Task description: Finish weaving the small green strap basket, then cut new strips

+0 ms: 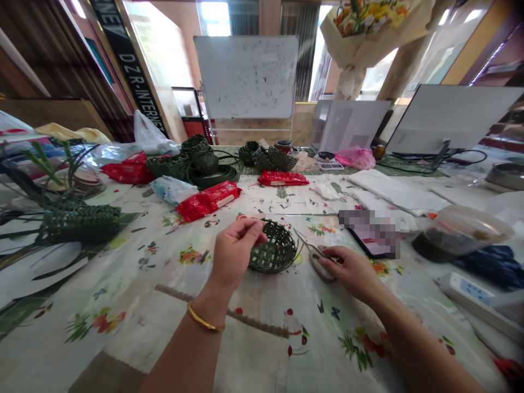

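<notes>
A round, dark-green woven basket [275, 250] sits on the flower-printed surface [143, 289], left hand [230, 254] at nine o'clock, fingers [244, 228] pressed together, right hand [352, 267] at four o'clock, fingers gripping brown-handled metal scissors [314, 262].

A whiteboard [246, 76] stands before bright, curtained windows [215, 19].

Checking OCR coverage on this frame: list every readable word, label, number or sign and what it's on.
"DZR-INTERNET": black vertical banner; letters above it are cut off by the frame edge.
Whiteboard: handwriting, too faint to read.
Red packets: print too small and blurred.
Tablecloth: script line, not legible.
Phone: screen pixelated, unreadable.
</notes>
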